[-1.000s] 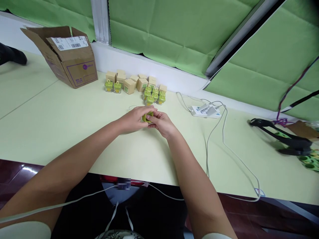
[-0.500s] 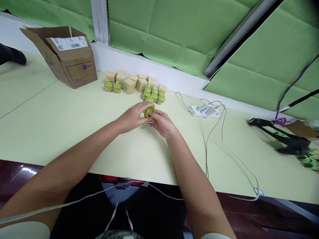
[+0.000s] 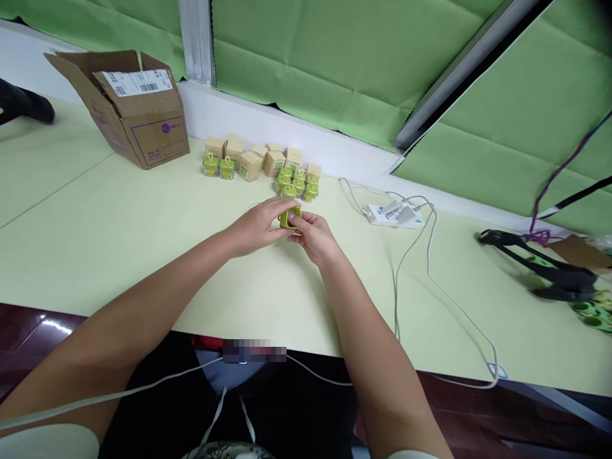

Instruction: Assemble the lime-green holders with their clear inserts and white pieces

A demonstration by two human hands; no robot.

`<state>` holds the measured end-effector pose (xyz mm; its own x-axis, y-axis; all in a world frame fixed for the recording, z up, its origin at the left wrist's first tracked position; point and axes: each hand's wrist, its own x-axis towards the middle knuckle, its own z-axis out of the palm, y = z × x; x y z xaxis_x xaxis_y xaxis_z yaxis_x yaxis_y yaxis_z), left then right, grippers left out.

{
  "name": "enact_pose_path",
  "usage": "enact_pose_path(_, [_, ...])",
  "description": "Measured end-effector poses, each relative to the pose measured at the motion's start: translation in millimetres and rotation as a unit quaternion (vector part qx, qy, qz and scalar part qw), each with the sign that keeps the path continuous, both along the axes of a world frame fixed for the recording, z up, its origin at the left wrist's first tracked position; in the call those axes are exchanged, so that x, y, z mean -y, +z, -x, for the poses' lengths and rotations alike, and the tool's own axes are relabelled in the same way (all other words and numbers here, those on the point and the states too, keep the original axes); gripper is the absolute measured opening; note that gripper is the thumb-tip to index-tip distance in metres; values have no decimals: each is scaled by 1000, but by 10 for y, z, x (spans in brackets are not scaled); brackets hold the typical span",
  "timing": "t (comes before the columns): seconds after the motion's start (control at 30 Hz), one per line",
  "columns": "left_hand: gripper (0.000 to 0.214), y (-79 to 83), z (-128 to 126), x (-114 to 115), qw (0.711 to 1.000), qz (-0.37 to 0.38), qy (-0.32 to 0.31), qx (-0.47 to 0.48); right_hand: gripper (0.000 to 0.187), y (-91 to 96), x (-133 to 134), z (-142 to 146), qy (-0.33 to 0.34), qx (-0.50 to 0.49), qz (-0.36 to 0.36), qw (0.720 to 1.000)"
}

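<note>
Between my two hands, just above the table, is a small hollow yellow-green cap (image 3: 285, 220), its open side turned partly toward me. My left hand (image 3: 258, 224) grips it from the left, with the fingers over its top and the thumb below. From the right, my right hand (image 3: 314, 237) holds it too, thumb pressed at its opening. Just beyond my fingers stands a cluster of small clear jars with matching green looped lids (image 3: 298, 183). Two more such jars (image 3: 226, 168) are farther left.
Several small brown cartons (image 3: 249, 166) stand behind the jars. An open cardboard box (image 3: 160, 140) is at the back left. On the right are a white power strip (image 3: 382, 217) with trailing cables and a black strap-like object (image 3: 549, 274). The table's front edge runs below my forearms.
The cap has tilted slightly in my hands, and my right thumb sits a little differently at its opening. The whole view has shifted slightly; the jars and cartons stand as before.
</note>
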<state>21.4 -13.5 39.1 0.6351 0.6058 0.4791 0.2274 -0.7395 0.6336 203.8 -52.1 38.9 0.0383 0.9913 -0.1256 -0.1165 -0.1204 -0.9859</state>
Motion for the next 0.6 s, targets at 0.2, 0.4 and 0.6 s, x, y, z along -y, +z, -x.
enact_pose_path(0.2, [49, 13, 12, 13, 1000, 10, 9, 0, 55, 61, 27, -30, 28, -6, 10, 1000])
enact_pose_path(0.4, [52, -1, 5, 9, 1000, 15, 6, 6, 52, 71, 21, -50, 31, -4, 20, 999])
enact_pose_path(0.6, [57, -47, 67, -274, 983, -20, 148, 105, 55, 42, 32, 7, 43, 85, -2, 995])
